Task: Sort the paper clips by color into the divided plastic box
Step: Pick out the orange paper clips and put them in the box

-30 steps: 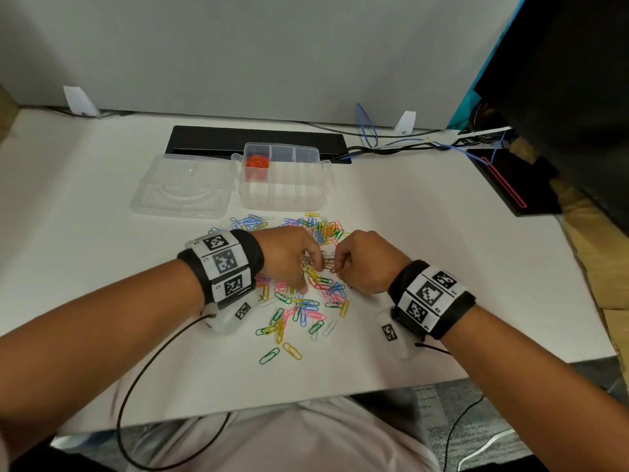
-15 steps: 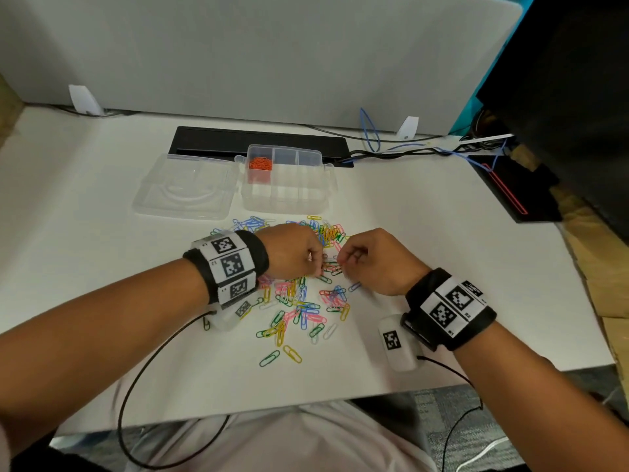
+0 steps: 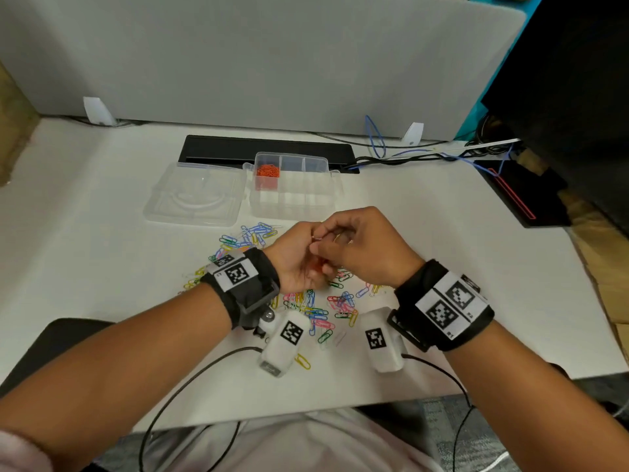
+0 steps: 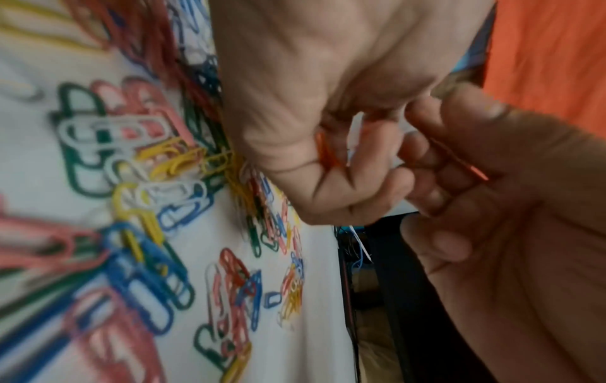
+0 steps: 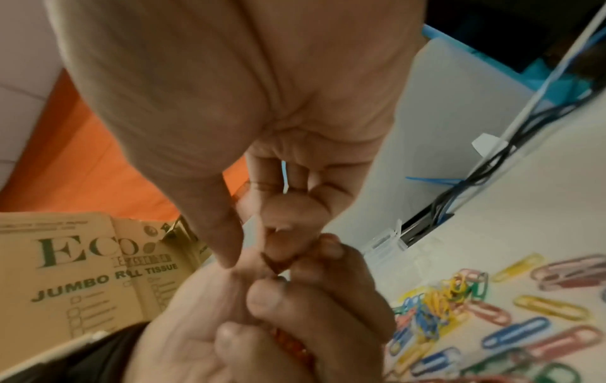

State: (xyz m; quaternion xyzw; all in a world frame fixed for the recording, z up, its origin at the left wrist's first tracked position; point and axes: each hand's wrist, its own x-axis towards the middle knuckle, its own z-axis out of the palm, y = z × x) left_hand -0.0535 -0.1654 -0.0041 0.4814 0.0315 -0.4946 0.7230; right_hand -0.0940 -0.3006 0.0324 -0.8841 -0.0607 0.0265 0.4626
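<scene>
A heap of mixed-colour paper clips (image 3: 316,311) lies on the white table (image 3: 102,267). Behind it stands the clear divided box (image 3: 299,207), open, with orange clips (image 3: 267,172) in its back left compartment. Both hands hover together above the heap. My left hand (image 3: 306,240) is curled round a few orange clips (image 5: 291,344) in its palm. My right hand (image 3: 332,238) meets its fingertips and pinches one orange clip (image 4: 472,168). The clips under the hands are hidden.
The box's clear lid (image 3: 194,195) lies flat to its left. A black cable tray (image 3: 218,148) and cables (image 3: 408,155) run along the grey partition behind. A black device with a red line (image 3: 517,195) sits at the far right. A cardboard carton (image 5: 82,272) stands off the table.
Both hands rose off the heap and drew together, fingertips touching. Orange clips came up with them.
</scene>
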